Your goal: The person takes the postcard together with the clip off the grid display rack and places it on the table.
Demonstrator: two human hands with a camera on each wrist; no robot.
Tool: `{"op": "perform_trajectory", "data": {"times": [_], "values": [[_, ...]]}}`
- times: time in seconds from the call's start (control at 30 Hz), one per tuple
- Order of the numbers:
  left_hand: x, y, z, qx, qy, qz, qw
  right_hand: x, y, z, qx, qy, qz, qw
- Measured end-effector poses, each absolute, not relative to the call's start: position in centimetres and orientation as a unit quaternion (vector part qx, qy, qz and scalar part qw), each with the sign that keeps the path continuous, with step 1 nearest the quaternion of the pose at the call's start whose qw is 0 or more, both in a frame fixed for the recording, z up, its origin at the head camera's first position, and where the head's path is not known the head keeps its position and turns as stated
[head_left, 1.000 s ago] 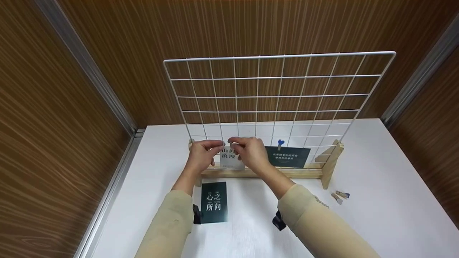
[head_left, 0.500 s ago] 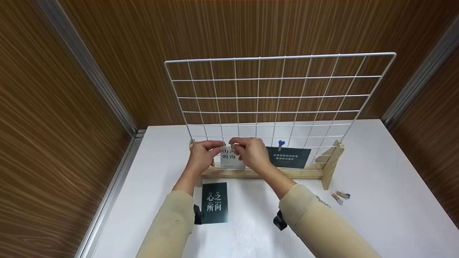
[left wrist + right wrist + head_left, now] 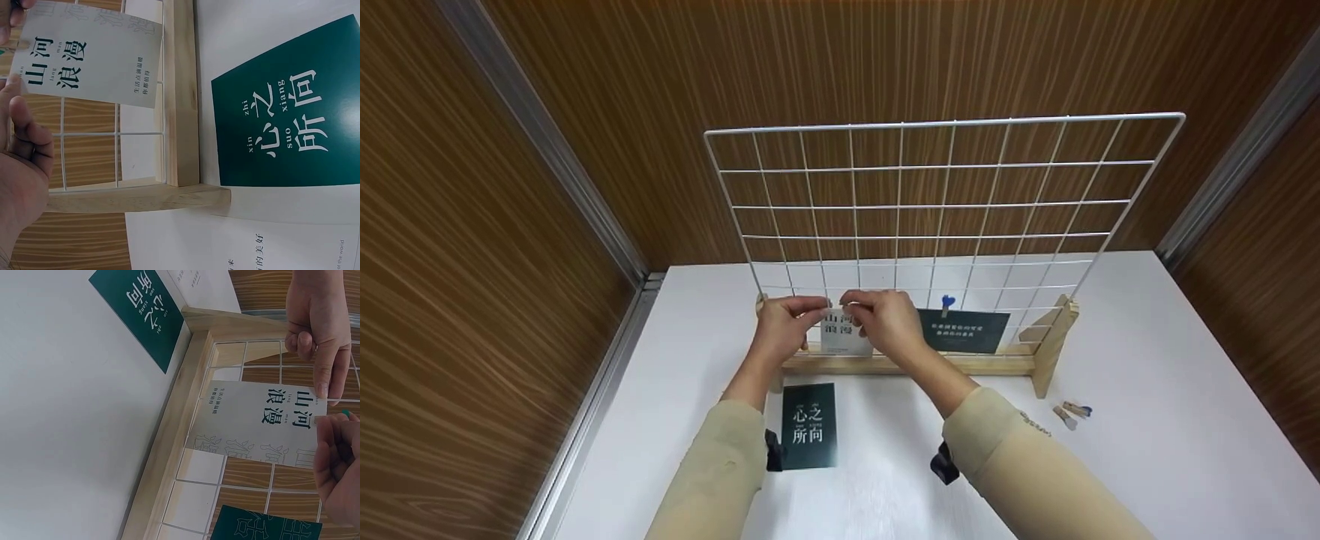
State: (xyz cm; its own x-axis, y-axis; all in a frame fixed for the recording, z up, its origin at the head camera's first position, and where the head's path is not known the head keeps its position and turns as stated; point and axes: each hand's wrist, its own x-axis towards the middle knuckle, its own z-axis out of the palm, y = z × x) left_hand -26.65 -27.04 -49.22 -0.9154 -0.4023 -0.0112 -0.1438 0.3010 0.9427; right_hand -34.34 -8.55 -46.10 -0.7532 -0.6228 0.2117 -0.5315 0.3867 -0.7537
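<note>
A white card point(image 3: 844, 337) with dark lettering stands upright against the lower left of the white wire grid point(image 3: 900, 206). My left hand point(image 3: 781, 324) pinches its upper left corner between thumb and finger. At the card's top edge my right hand point(image 3: 885, 321) pinches a small wooden clothespin point(image 3: 20, 45), mostly hidden by the fingers; a bit of its green end shows. To the right, a dark green card point(image 3: 967, 331) hangs on the grid under a clothespin with a blue heart point(image 3: 948, 301). Another green card point(image 3: 808, 426) lies on the table before the stand.
The grid stands in a wooden base point(image 3: 915, 365) with slanted end feet point(image 3: 1054, 349). Loose clothespins point(image 3: 1071, 412) lie on the white table point(image 3: 900, 465) at the right. Another white card point(image 3: 281, 247) lies beside the left foot. Wood-grain panels enclose the back and sides.
Both hands stay at the white card's top edge, with almost no visible movement. The whole head view has shifted very slightly.
</note>
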Motion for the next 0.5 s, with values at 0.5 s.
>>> {"op": "perform_trajectory", "data": {"times": [0.5], "values": [[-26.67,-26.92,-49.06,0.182,-0.806,-0.552,0.109,-34.50,-8.55,-46.85,-0.353,0.820,-0.449,0.030]]}}
